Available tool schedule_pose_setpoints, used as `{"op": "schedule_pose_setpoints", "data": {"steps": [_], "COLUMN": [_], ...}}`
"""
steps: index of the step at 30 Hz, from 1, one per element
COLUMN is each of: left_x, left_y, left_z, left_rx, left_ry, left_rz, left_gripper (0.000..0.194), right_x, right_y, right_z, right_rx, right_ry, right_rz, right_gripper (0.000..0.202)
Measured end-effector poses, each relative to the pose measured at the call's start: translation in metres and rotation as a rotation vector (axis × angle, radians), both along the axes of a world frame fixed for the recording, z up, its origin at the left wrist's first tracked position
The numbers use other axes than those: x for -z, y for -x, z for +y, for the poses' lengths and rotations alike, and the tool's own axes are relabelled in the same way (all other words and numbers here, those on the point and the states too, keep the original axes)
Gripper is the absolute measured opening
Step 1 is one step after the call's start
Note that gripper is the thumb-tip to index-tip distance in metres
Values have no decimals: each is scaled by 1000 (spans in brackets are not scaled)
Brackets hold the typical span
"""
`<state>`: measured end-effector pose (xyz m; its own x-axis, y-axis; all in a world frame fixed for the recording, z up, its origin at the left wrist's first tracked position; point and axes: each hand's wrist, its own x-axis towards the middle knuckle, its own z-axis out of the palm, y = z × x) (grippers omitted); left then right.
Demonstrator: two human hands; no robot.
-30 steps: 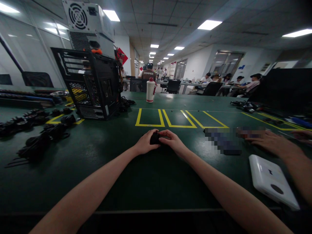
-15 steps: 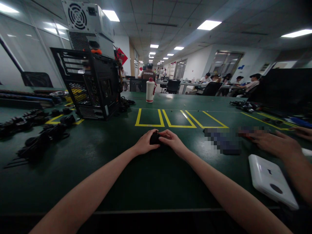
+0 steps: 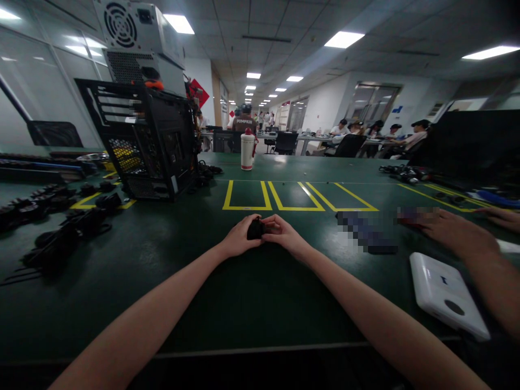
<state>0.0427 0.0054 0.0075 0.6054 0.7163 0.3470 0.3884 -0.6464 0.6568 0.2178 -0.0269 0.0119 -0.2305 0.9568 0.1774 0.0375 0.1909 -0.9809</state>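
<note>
A small, dark, rounded object, its exact kind too dark to make out, is between my two hands just above or on the green tabletop. My left hand wraps its left side, thumb below and fingers over the top. On the right side, my right hand pinches at its edge with thumb and fingertips. Yellow tape outlines lie on the table just beyond my hands. Part of the black object is covered by my fingers.
A black computer case with a power supply on top stands at left, beside rows of black cables. A white bottle stands ahead. At right are a white device, a monitor and another person's hand.
The view has shifted slightly, so the surroundings sit a little further left. Both my hands stay on the black object, with the right fingers slightly changed. The other person's hand has moved slightly.
</note>
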Motion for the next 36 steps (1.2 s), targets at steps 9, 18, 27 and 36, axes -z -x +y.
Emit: {"op": "schedule_pose_setpoints", "data": {"steps": [9,18,27,36], "left_x": [-1,2,1,2], "left_y": [0,0,-1,0], "left_z": [-1,1,0,1], "left_rx": [-6,4,-5,-1], "left_ry": [6,-15,0,8], "left_rz": [-7,-7,-12,-17], "left_gripper": [64,64,63,63], "right_x": [-2,0,-1,4], "right_y": [4,1,2,-3], "right_z": [1,0,0,3], "right_rx": [57,-5,38,-24], "right_ry": [28,-8,16,13], "right_rz": [-6,8,43,0], "right_gripper": [31,35,32,39]}}
